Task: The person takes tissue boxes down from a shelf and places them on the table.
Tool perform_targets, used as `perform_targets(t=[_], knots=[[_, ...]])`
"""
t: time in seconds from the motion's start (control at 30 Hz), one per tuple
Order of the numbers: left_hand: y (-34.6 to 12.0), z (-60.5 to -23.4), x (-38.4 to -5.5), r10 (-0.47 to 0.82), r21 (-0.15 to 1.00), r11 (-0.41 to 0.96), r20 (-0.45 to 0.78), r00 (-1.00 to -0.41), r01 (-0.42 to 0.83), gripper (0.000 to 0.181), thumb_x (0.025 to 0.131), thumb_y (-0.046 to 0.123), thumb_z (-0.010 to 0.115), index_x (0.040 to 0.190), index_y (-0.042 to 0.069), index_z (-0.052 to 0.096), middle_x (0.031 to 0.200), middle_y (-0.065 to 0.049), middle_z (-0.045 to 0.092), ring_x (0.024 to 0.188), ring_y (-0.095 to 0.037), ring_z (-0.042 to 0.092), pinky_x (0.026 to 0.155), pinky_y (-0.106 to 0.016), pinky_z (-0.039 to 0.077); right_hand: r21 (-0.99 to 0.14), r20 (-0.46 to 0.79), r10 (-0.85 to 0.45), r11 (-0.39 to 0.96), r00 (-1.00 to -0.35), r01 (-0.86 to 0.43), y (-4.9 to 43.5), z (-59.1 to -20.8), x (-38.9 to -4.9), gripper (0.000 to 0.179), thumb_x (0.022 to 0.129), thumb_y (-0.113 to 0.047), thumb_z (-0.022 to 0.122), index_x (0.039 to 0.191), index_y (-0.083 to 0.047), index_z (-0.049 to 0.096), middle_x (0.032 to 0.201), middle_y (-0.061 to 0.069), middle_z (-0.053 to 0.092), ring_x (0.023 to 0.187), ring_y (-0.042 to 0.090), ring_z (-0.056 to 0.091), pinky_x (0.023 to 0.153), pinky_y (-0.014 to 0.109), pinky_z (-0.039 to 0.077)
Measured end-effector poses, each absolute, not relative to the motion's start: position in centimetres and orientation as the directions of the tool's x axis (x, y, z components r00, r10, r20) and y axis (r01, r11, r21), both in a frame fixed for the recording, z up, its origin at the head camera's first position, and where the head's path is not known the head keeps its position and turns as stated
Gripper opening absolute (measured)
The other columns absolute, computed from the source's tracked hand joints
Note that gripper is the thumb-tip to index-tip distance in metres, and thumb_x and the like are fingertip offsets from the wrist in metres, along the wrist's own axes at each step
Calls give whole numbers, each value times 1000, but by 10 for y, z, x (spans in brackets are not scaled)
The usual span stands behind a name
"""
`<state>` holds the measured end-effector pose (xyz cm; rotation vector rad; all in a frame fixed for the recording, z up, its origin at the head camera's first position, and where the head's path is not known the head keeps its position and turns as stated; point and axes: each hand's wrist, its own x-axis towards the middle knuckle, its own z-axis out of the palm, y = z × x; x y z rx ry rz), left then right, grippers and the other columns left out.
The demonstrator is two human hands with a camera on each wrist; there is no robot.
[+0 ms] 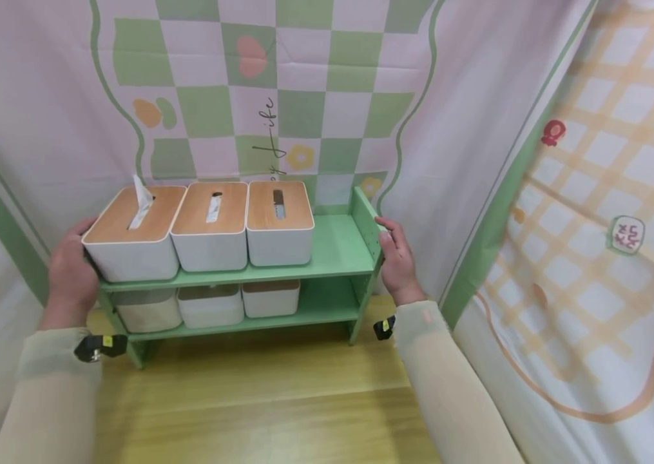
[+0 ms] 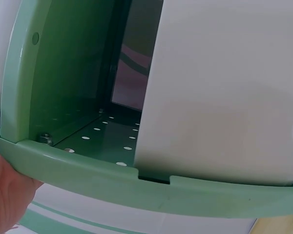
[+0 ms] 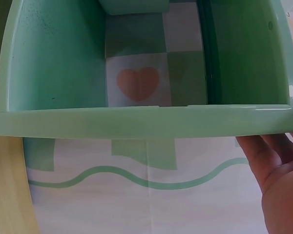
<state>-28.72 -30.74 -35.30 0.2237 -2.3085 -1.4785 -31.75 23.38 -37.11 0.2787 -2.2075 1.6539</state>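
Currently I am gripping the two-tier green shelf (image 1: 339,243) by both ends, left hand (image 1: 73,270) and right hand (image 1: 399,263) on its side panels; it is sitting before a checkered curtain (image 1: 303,64), carrying three wood-lidded tissue boxes (image 1: 211,251) on top.

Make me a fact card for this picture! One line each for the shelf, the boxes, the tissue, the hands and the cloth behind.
Shelf: green, two levels
Top boxes: three in a row, white with wood-coloured tops
Tissue: sticks up from the leftmost top box
Lower boxes: three
Left hand: holds the shelf's left end
Right hand: holds the shelf's right end
Cloth behind: green and pale checks
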Motion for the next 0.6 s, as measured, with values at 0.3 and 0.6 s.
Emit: perform_targets(t=[0.3,0.6], knots=[[-308,-355,-286,-334,914,403,203,-921,55,61,104,46,4,158,31,29,162,-5,26,145,-33,25,116,-54,18,-866,422,54,318,-905,-385,232,-374,-319,49,104,-54,38,146,-29,46,154,3,37,132,29,41,107,54,32],[-306,-354,-288,-343,908,414,218,-914,62,61,104,43,5,158,28,29,161,-5,27,144,-33,27,116,-53,19,-856,438,58,331,-897,-397,233,-374,-319,50,106,-51,35,147,-25,44,157,1,33,139,27,32,111,54,27]])
